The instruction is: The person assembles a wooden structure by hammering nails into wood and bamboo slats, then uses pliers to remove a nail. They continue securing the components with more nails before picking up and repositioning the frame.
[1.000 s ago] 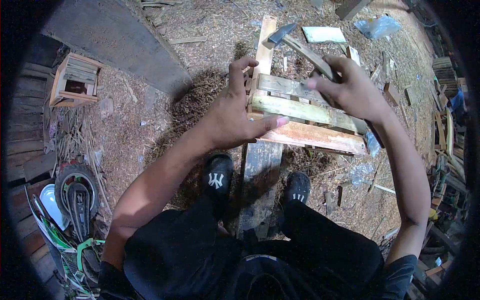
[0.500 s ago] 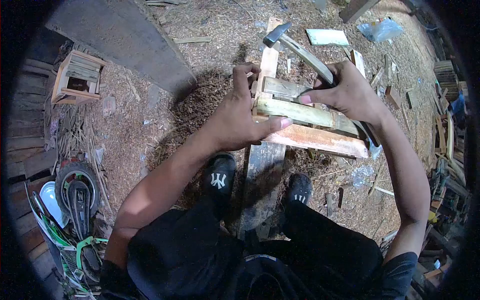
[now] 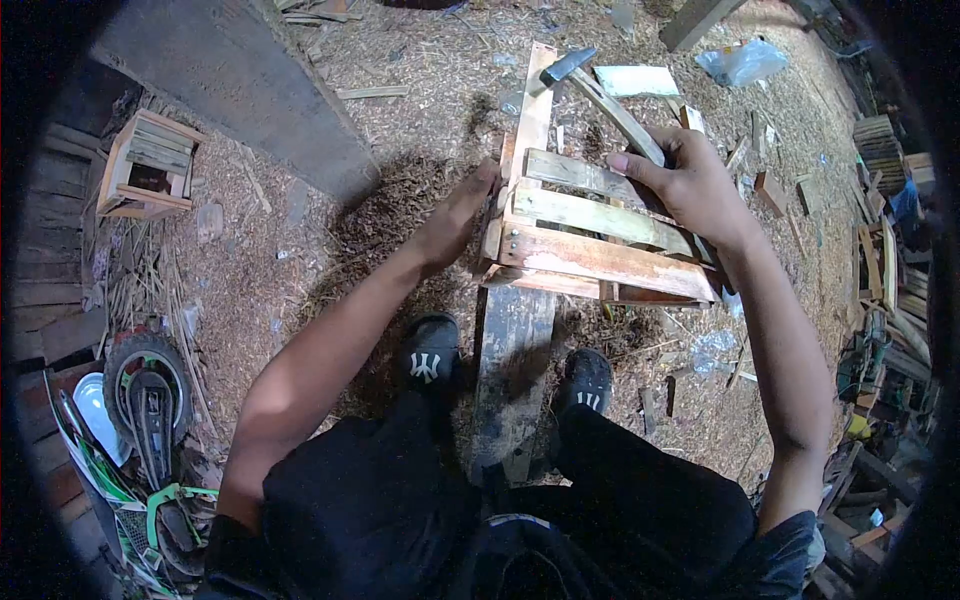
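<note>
A small slatted wooden crate (image 3: pixel 610 252) rests on a worn plank (image 3: pixel 515 350) between my feet. My right hand (image 3: pixel 690 185) is closed around the handle of a hammer (image 3: pixel 610 105) at the crate's right side, its thumb over the upper slat. The hammer's metal head points up and left, above the crate. My left hand (image 3: pixel 455 215) is against the crate's left side, its fingers drawn together and partly hidden; whether they grip the edge is unclear. Nail heads show at the front slat's left end.
A finished-looking slatted box (image 3: pixel 150 165) stands at the left, above a small bike with a green frame (image 3: pixel 150 420). A large beam (image 3: pixel 250 90) slants across the upper left. Wood scraps and a plastic bag (image 3: pixel 742 63) lie on the shavings-covered ground.
My left hand has moved off the slats' top to the crate's left side. The crate has tilted, showing more of its front. My right thumb has shifted upward with the hammer.
</note>
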